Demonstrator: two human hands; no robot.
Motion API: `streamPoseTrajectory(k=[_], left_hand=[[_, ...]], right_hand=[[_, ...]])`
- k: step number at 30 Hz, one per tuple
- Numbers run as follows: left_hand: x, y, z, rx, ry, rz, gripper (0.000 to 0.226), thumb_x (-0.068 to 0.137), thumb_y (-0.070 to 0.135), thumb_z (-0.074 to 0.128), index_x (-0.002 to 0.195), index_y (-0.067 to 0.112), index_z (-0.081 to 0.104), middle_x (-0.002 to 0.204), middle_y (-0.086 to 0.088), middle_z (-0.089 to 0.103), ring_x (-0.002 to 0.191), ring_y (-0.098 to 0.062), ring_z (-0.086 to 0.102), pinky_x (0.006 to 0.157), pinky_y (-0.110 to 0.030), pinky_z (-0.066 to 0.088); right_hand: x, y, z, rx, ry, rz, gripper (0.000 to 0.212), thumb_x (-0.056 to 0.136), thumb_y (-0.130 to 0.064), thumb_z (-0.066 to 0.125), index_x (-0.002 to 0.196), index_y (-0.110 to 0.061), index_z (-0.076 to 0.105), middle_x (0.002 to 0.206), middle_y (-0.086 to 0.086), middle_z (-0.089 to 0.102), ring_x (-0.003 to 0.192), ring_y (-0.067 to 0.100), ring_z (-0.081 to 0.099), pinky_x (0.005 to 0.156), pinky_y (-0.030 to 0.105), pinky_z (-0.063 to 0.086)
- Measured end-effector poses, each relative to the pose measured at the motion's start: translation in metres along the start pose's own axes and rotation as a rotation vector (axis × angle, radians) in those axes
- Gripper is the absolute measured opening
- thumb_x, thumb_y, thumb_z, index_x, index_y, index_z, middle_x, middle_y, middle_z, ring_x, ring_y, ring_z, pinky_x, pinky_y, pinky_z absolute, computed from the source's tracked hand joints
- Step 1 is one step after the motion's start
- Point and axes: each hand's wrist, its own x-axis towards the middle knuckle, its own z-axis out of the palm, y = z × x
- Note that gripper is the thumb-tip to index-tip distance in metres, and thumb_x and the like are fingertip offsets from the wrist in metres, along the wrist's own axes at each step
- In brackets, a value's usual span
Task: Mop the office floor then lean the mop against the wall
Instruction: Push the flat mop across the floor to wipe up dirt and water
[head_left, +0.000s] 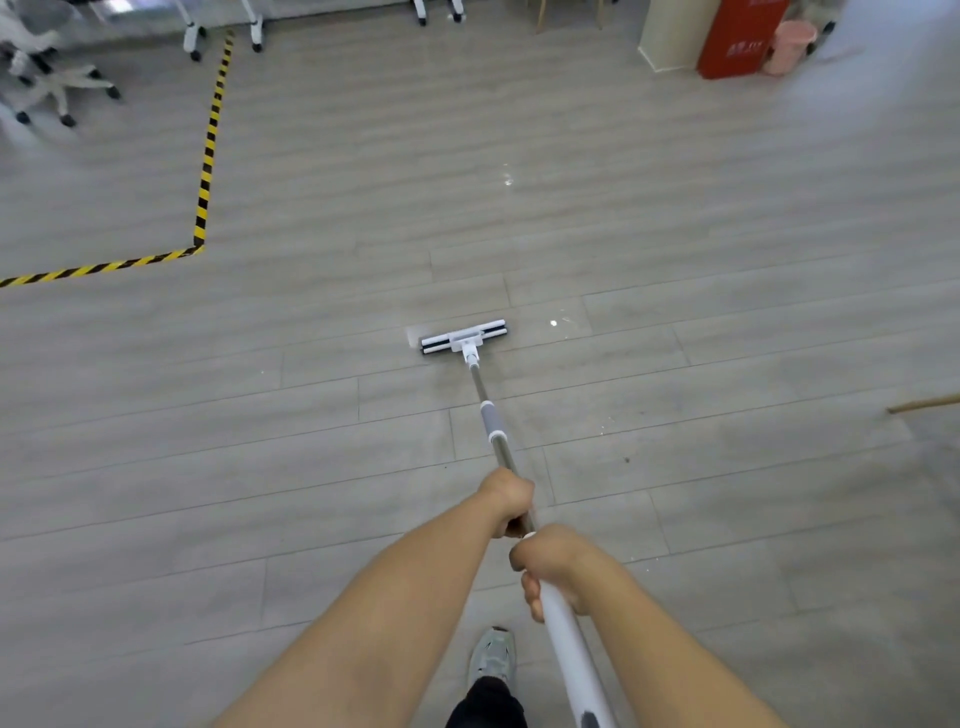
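One mop pointed straight ahead, its mop head crosswise on the floor; left hand and right hand each wrapped a grip round it.

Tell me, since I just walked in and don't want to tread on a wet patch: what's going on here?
A person is mopping the grey plank floor. Both hands grip the mop handle: the left hand further down, the right hand closer to the body. The mop head lies flat on the floor ahead, beside some white specks. Yellow-and-black tape runs along the floor to the left. The mop is not yet leaned against a wall.
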Motion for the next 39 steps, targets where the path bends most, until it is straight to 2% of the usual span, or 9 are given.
streamPoseTrajectory(k=[3,8,13,18,23,28,31,39], left_hand=[[0.016,0.017,-0.023,0.001,0.011,-0.001,0.009,0.097,0.011,0.043,0.095,0.007,0.051,0.083,-0.014,0.064,0.063,-0.024,0.061,0.046,-0.026,0.045],[0.031,0.014,-0.031,0.049,0.000,-0.025,0.018,0.097,0.014,0.044,0.110,0.004,0.051,0.089,-0.016,0.064,0.067,-0.027,0.062,0.047,-0.029,0.048],[0.034,-0.001,0.002,-0.009,-0.023,-0.019,0.024,0.097,0.015,0.043,0.121,0.012,0.040,0.085,-0.014,0.061,0.064,-0.025,0.061,0.052,-0.033,0.053],[0.020,-0.009,0.046,-0.064,-0.053,-0.014,0.021,0.098,0.014,0.041,0.118,0.009,0.044,0.075,-0.013,0.060,0.061,-0.025,0.059,0.059,-0.035,0.054],[-0.013,-0.028,0.110,-0.072,-0.090,-0.007,0.021,0.096,0.013,0.040,0.117,0.009,0.041,0.076,-0.014,0.060,0.065,-0.028,0.062,0.061,-0.038,0.056],[-0.062,-0.057,0.192,-0.035,-0.124,0.005,0.025,0.098,0.013,0.040,0.122,0.008,0.040,0.079,-0.013,0.060,0.064,-0.024,0.061,0.054,-0.034,0.054],[-0.089,-0.079,0.250,-0.013,-0.154,-0.001,0.030,0.097,0.013,0.039,0.127,0.007,0.038,0.080,-0.013,0.060,0.061,-0.024,0.061,0.050,-0.033,0.054],[-0.153,-0.112,0.387,0.058,-0.189,0.012,0.049,0.096,0.015,0.038,0.143,0.011,0.025,0.113,-0.017,0.063,0.067,-0.024,0.064,0.038,-0.029,0.051]], right_hand=[[0.015,-0.029,0.009,0.029,0.015,0.002,0.022,0.088,0.004,0.045,0.107,-0.004,0.050,0.047,0.007,0.047,0.038,0.019,0.043,0.047,0.027,0.044],[0.027,-0.030,0.019,0.057,0.033,0.028,0.032,0.087,0.004,0.044,0.117,-0.005,0.049,0.048,0.006,0.047,0.037,0.019,0.043,0.046,0.026,0.044],[0.024,0.001,0.003,0.100,0.067,0.024,0.014,0.086,0.003,0.047,0.097,-0.003,0.051,0.047,0.007,0.046,0.037,0.019,0.041,0.045,0.025,0.041],[0.006,0.037,-0.030,0.072,0.128,-0.032,0.018,0.082,0.001,0.051,0.099,0.002,0.054,0.048,0.011,0.050,0.040,0.022,0.046,0.046,0.027,0.043],[-0.026,0.092,-0.071,0.068,0.163,-0.053,0.013,0.082,0.004,0.049,0.094,0.001,0.052,0.051,0.012,0.048,0.040,0.020,0.041,0.045,0.024,0.038],[-0.057,0.176,-0.117,0.048,0.171,-0.052,0.020,0.079,0.002,0.051,0.099,0.003,0.052,0.048,0.011,0.049,0.040,0.022,0.043,0.046,0.027,0.039],[-0.079,0.232,-0.151,0.005,0.172,-0.048,0.016,0.076,-0.002,0.053,0.092,0.002,0.052,0.050,0.014,0.050,0.042,0.024,0.044,0.049,0.029,0.041],[-0.137,0.347,-0.234,0.026,0.203,-0.034,0.010,0.081,0.004,0.053,0.089,0.000,0.048,0.049,0.013,0.046,0.035,0.021,0.041,0.041,0.023,0.037]])
